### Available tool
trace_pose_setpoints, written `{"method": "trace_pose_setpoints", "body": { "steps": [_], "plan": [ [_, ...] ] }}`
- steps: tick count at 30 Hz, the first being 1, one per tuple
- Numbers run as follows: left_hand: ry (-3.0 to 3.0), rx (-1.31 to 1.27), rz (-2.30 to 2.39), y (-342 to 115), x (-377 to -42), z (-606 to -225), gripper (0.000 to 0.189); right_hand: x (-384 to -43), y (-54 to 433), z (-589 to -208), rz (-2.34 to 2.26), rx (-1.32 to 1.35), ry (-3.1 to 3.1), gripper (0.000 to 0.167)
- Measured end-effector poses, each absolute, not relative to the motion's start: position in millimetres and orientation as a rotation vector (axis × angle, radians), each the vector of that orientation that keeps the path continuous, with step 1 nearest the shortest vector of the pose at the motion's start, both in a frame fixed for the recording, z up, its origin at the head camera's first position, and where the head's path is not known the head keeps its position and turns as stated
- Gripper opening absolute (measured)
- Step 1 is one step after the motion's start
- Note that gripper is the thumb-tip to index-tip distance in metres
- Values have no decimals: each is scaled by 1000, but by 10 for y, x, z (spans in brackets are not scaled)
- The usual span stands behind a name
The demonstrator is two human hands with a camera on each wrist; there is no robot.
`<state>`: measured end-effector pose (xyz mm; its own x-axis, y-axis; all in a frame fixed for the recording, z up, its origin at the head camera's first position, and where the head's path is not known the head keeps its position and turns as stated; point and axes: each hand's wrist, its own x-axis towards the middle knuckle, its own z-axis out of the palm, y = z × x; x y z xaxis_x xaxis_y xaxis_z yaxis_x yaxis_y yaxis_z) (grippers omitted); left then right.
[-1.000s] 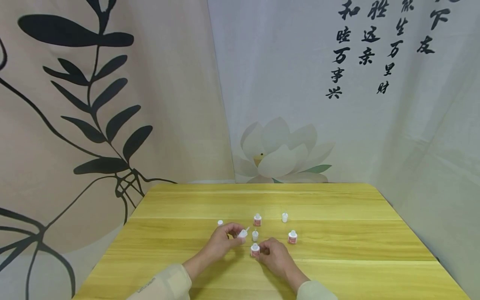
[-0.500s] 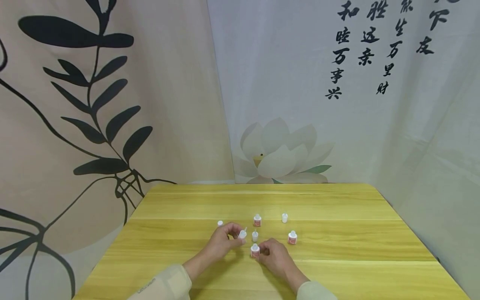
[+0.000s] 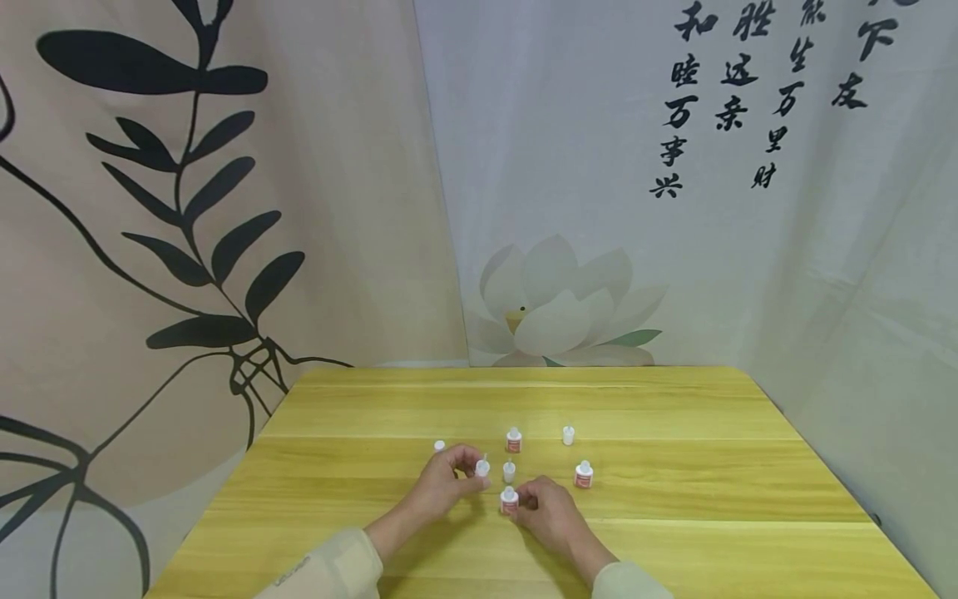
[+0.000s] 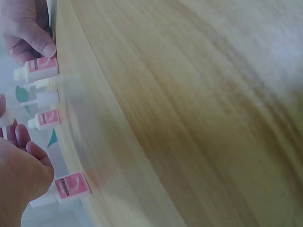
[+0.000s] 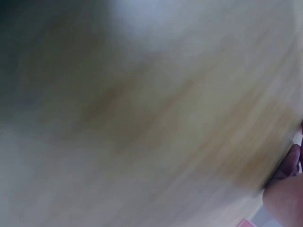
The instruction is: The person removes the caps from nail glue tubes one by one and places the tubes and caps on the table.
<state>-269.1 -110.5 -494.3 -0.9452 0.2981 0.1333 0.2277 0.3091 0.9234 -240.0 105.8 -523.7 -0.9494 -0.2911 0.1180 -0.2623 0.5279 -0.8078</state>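
In the head view my left hand (image 3: 446,478) pinches a small white cap (image 3: 482,468) between thumb and fingers, just above the table. A thin stem sticks up from this cap. My right hand (image 3: 552,513) holds a small white bottle (image 3: 509,500) with a pink-red label, upright on the table, by its right side. Between and behind the hands stands another white cap-like piece (image 3: 509,472) with a thin upright tip. The left wrist view shows the right hand (image 4: 29,35) with its thumb against the labelled bottle (image 4: 42,70).
Farther back stand a labelled bottle (image 3: 513,440) and a white piece (image 3: 569,435). Another labelled bottle (image 3: 584,474) stands right of the right hand. A white top (image 3: 439,446) shows behind the left hand. All rest on the wooden table (image 3: 674,549), before a printed curtain.
The cap in my left hand has turned, so its stem swings from leaning right to nearly upright. The right hand and its bottle stay in place.
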Motion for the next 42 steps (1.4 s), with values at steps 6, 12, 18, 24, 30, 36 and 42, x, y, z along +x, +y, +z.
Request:
{"method": "trace_pose_setpoints", "body": {
  "steps": [6, 12, 18, 24, 30, 36, 42],
  "plan": [
    [2476, 484, 1746, -1101, -2676, -4933, 21, -2398, 1056, -5232, -1428, -489, 2722, 13],
    [2478, 480, 1751, -1058, -2558, -4754, 22, -2399, 1055, -5237, -1429, -483, 2723, 13],
    [2464, 464, 1754, -1047, -2442, -4581, 18, -2401, 1057, -5239, -1426, -474, 2716, 14],
    [2451, 486, 1774, -1047, -2433, -4601, 18, -2399, 1056, -5235, -1420, -476, 2719, 14],
    [2468, 485, 1778, -1048, -2463, -4671, 19, -2400, 1055, -5239, -1419, -482, 2720, 15],
    [2489, 482, 1747, -1068, -2548, -4817, 18, -2402, 1057, -5244, -1421, -496, 2724, 15],
    [2457, 496, 1739, -1087, -2557, -4831, 17, -2406, 1057, -5251, -1421, -503, 2732, 15]
  ]
}}
